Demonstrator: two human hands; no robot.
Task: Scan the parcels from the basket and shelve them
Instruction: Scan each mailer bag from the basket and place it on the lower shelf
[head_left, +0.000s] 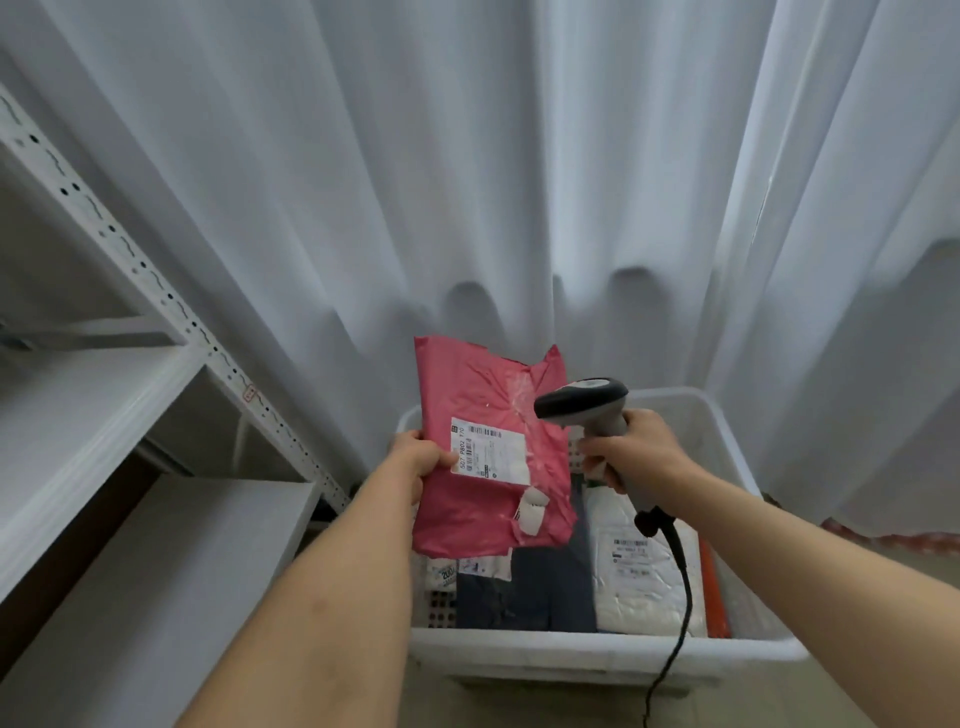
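Observation:
My left hand (415, 460) grips the left edge of a pink plastic parcel (480, 395) and holds it up above the white basket (597, 652). A white shipping label (488, 452) with barcodes faces me. My right hand (631, 449) grips the handle of a grey barcode scanner (584, 397), whose head points left at the parcel, close to the label. The scanner's black cable (680, 587) hangs down over the basket's front rim. Inside the basket lie a white parcel (644, 571), a dark blue parcel (540, 587) and an orange one (714, 592).
White metal shelving (130, 395) stands at the left, with a perforated upright and two flat shelf boards. A white curtain (467, 156) hangs behind the basket. A strip of red shows on the floor at the far right (893, 540).

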